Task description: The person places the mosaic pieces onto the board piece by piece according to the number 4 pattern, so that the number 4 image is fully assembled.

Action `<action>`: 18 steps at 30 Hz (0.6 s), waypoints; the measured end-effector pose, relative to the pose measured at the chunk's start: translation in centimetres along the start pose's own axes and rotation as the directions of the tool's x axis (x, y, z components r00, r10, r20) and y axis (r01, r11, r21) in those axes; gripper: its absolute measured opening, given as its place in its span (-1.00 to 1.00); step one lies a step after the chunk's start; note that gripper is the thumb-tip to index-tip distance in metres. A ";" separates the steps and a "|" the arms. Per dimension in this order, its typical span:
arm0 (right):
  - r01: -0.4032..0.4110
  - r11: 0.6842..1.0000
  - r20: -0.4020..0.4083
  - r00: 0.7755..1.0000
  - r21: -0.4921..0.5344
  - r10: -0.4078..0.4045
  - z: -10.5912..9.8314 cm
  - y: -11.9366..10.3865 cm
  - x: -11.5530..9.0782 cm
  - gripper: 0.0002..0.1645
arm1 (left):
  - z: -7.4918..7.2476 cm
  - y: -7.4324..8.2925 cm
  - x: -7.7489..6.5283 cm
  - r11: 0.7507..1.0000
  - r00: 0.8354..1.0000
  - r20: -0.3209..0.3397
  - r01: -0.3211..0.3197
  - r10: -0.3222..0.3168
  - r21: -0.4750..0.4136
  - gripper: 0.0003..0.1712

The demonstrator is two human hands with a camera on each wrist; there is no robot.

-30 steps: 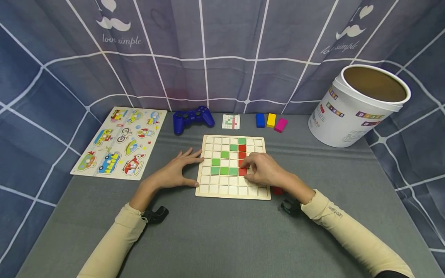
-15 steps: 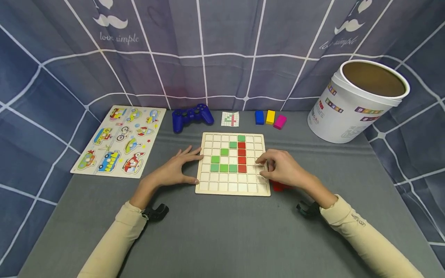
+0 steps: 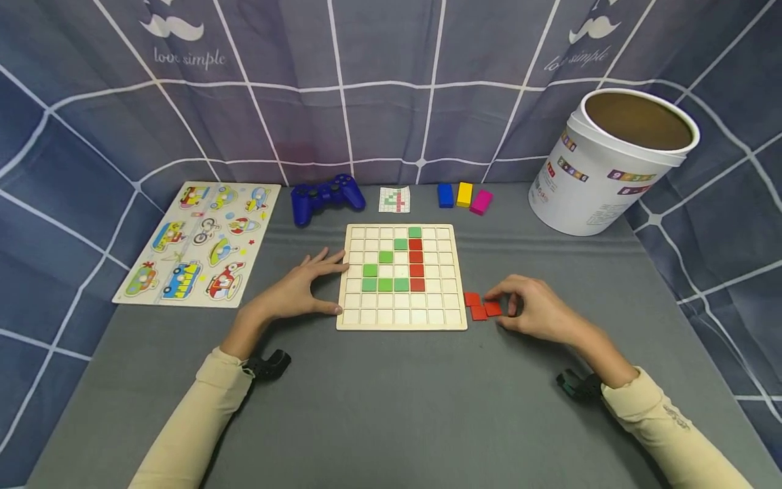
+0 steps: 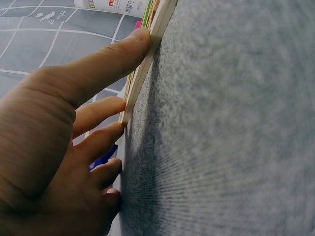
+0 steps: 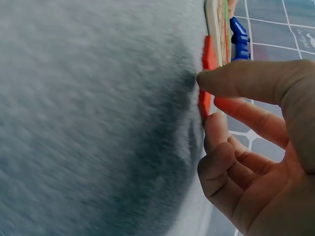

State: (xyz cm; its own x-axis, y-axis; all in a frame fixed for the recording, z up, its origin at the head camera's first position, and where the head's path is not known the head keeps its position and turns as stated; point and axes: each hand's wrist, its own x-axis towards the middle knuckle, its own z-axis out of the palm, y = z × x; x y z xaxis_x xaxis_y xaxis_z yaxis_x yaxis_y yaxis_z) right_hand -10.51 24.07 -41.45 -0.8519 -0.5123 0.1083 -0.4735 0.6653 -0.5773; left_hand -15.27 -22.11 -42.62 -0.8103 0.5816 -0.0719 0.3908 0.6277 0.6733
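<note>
A wooden grid board (image 3: 366, 317) lies in the middle of the table. Green tiles (image 3: 385, 284) form a slanting line and a row on it, beside a column of red tiles (image 3: 416, 257). My left hand (image 3: 299, 288) rests against the board's left edge, thumb and fingers spread apart; the left wrist view shows its thumb (image 4: 135, 42) touching the rim. Off the board's right side lie loose red tiles (image 3: 478, 313). There my right hand (image 3: 537, 309) pinches the rightmost red tile (image 3: 492, 310) between thumb and index finger, at table level. The other fingers are curled.
Behind the board are a small pattern card (image 3: 394, 200), a blue game controller (image 3: 326, 197), and blue, yellow and pink blocks (image 3: 464, 195). A picture puzzle board (image 3: 198, 241) lies at left. A white bucket (image 3: 601, 183) stands at back right.
My right hand has left the red column on the board and moved right to the loose red tiles, uncovering the column's lowest tile. My left hand has stayed at the board's edge.
</note>
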 end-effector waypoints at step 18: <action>0.005 1.000 -0.133 0.991 0.012 -0.004 -0.1 -0.5 -1.7 -0.56 | -0.3 0.0 0.0 1.000 1.000 0.009 -0.009 0.009 0.016 -0.01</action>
State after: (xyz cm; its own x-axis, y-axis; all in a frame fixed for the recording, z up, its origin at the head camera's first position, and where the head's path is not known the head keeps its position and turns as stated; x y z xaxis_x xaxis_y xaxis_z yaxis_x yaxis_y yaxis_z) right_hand -8.89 24.65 -41.30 -0.8725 -0.4377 0.2174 -0.4752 0.6561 -0.5862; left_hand -15.41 -22.23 -42.42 -0.8029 0.5916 -0.0728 0.4050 0.6310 0.6617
